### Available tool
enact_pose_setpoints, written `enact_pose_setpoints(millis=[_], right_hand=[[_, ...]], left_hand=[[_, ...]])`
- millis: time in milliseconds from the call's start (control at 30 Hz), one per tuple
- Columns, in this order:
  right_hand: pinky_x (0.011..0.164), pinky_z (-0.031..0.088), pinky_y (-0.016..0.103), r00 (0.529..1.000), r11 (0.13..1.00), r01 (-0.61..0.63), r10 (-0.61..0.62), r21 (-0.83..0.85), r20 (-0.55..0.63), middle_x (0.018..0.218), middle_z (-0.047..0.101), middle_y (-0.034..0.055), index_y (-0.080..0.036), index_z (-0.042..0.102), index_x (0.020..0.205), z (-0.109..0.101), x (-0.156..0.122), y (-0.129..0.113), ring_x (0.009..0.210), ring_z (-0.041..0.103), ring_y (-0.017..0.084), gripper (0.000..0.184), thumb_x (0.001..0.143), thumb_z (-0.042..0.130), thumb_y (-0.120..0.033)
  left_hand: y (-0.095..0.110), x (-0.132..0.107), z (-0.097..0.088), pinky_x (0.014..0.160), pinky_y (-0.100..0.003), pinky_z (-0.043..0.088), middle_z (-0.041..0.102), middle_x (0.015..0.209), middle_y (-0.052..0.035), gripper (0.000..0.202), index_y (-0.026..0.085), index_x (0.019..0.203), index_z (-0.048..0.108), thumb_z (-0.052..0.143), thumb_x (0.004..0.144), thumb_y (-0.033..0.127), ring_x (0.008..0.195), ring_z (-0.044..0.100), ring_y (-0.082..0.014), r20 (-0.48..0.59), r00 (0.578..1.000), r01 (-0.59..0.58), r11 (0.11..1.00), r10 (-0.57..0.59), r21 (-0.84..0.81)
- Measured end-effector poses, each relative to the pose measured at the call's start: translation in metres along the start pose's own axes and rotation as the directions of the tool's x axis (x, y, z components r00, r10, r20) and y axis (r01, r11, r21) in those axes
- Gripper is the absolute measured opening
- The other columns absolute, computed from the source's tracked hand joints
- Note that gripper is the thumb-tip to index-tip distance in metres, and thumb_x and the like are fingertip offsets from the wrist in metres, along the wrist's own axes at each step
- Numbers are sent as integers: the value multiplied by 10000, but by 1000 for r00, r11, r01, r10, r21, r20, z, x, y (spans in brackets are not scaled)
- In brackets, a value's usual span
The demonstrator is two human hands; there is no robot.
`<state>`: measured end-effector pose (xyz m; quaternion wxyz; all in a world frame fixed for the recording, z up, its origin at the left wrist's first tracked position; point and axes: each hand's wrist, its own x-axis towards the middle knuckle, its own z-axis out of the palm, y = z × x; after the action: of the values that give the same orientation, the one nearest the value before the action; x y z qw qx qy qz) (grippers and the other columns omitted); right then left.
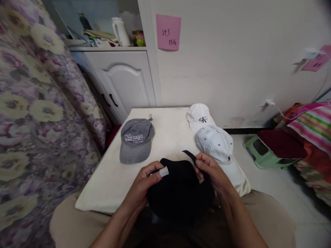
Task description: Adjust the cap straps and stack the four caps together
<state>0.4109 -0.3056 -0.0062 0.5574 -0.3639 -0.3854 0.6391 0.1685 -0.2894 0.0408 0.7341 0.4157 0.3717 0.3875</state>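
Observation:
A black cap (181, 196) is held between my hands at the table's near edge, above my lap. My left hand (141, 184) pinches its left side by a silver metal buckle (163, 171). The fingers of my right hand (210, 170) are closed on the cap's loose black strap (190, 155), whose free end points up and left, apart from the buckle. A grey cap (137, 139) with "Always" lettering lies to the left. On the right are a pale blue cap (216, 143) and, partly behind it, a white cap (199, 117) with dark letters.
The caps lie on a cloth-covered table (165, 131) against the wall. A floral curtain (38, 113) hangs at the left beside a white cabinet (124, 77). To the right, a green stool (258, 151) with a dark red top stands near a bed with striped bedding (314, 120).

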Motion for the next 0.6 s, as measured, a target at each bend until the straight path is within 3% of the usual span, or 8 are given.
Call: enact_pose_setpoints(millis=[100, 167, 267, 333, 400, 467, 533, 600], right_hand=[[516, 443, 196, 996, 982, 78, -84, 172, 25, 678, 634, -26, -188, 611, 901, -7, -8, -10, 512, 545, 90, 272, 802, 765, -388], [611, 494, 221, 991, 976, 71, -93, 204, 101, 771, 677, 17, -168, 661, 954, -11, -11, -11, 630, 618, 124, 412, 721, 825, -464], [673, 495, 219, 963, 981, 1, -53, 193, 266, 837, 699, 47, -141, 704, 1008, -18, -12, -3, 721, 631, 144, 622, 594, 867, -576], [669, 485, 212, 932, 985, -30, -34, 172, 360, 820, 700, 29, -145, 723, 991, -22, -11, 5, 714, 616, 137, 664, 533, 883, -599], [631, 472, 199, 899, 990, -54, -9, 131, 438, 769, 696, 9, -140, 744, 921, -25, -10, 12, 671, 604, 124, 582, 522, 915, -528], [584, 458, 185, 887, 992, -50, -8, 115, 462, 720, 694, 2, -133, 757, 826, -25, -11, 16, 618, 595, 107, 395, 600, 906, -420], [591, 478, 199, 912, 989, -33, -28, 142, 409, 699, 703, 14, -139, 764, 796, -22, -11, 17, 611, 619, 118, 260, 701, 849, -365], [661, 524, 246, 946, 980, -25, -40, 197, 321, 719, 726, 33, -159, 769, 858, -17, -10, 17, 663, 669, 155, 249, 744, 814, -376]], left_hand=[[10, -5, 5, 419, -139, 351, 572, 569, 35, 254, 157, 707, 631, 826, 666, 314, 442, 465, -59, -10, 999, -49, 992, 48, -118], [18, -6, 10, 451, -156, 423, 605, 594, 34, 241, 167, 727, 637, 834, 632, 267, 467, 527, -80, -70, 993, -108, 970, 95, -219], [32, -4, 18, 567, -195, 542, 668, 656, 36, 243, 190, 835, 666, 792, 628, 169, 554, 640, -122, -311, 942, -229, 914, 121, -336], [39, 0, 21, 653, -216, 581, 714, 727, 28, 291, 203, 951, 681, 725, 675, 122, 625, 693, -143, -436, 895, -275, 888, 96, -369], [44, 6, 22, 673, -226, 592, 737, 767, 18, 332, 206, 1050, 677, 666, 733, 107, 646, 712, -153, -465, 883, -275, 881, 72, -386], [46, 12, 21, 654, -227, 592, 741, 775, 13, 356, 202, 1108, 666, 642, 767, 103, 625, 708, -150, -468, 882, -255, 891, 54, -377], [44, 18, 18, 611, -212, 579, 737, 773, 18, 344, 199, 1099, 662, 661, 767, 108, 588, 691, -135, -491, 869, -248, 910, 58, -332], [42, 23, 13, 556, -183, 551, 721, 758, 31, 281, 199, 1024, 664, 703, 752, 138, 550, 661, -112, -483, 867, -271, 931, 125, -246]])
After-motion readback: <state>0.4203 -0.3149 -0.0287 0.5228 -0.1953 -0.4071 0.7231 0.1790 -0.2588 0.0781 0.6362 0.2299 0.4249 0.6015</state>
